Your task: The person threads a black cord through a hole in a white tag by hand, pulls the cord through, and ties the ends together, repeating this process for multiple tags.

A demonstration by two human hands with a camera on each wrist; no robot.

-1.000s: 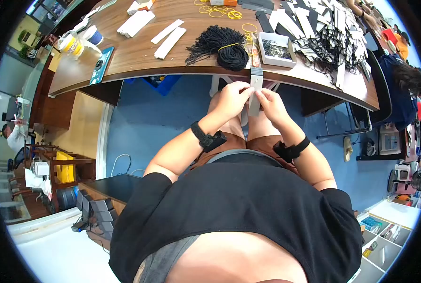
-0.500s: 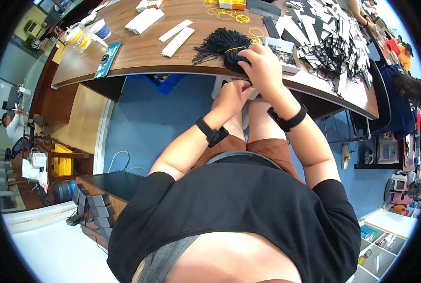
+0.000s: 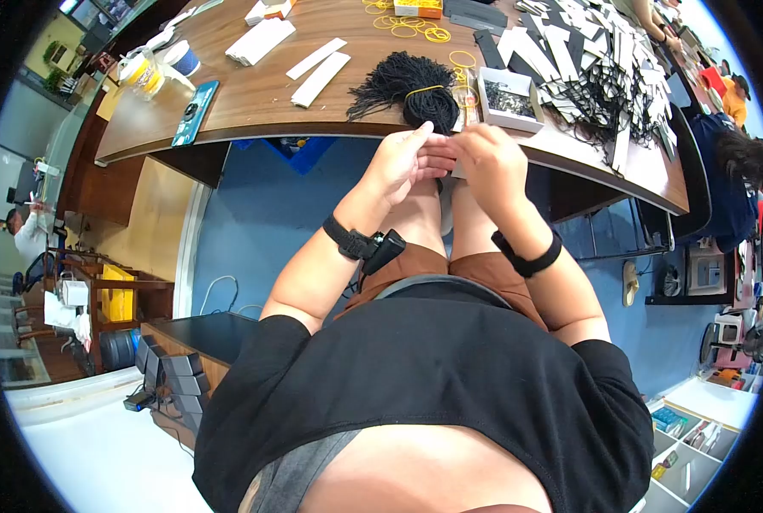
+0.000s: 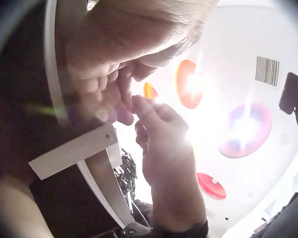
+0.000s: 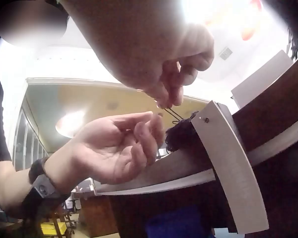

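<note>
A black cord bundle, bound by a yellow band, lies at the table's front edge. Just above that edge, the right hand pinches thin black cord, whose two strands show below its fingertips in the right wrist view. Close beside it the left hand is turned palm up, fingers loosely bent; whether they touch the cord cannot be told. A pale strip with a small hole juts over the table edge near both hands, also visible in the left wrist view; the hands mostly cover it in the head view.
Right of the bundle sit a white box of small dark pieces and a heap of strips with black cords. Toward the left are loose white strips, a phone and cups. Yellow bands lie farther back.
The right hand reached to the black bundle and has come back toward the body. My left hand has left the strip and turned palm up, its fingers spread looser.
</note>
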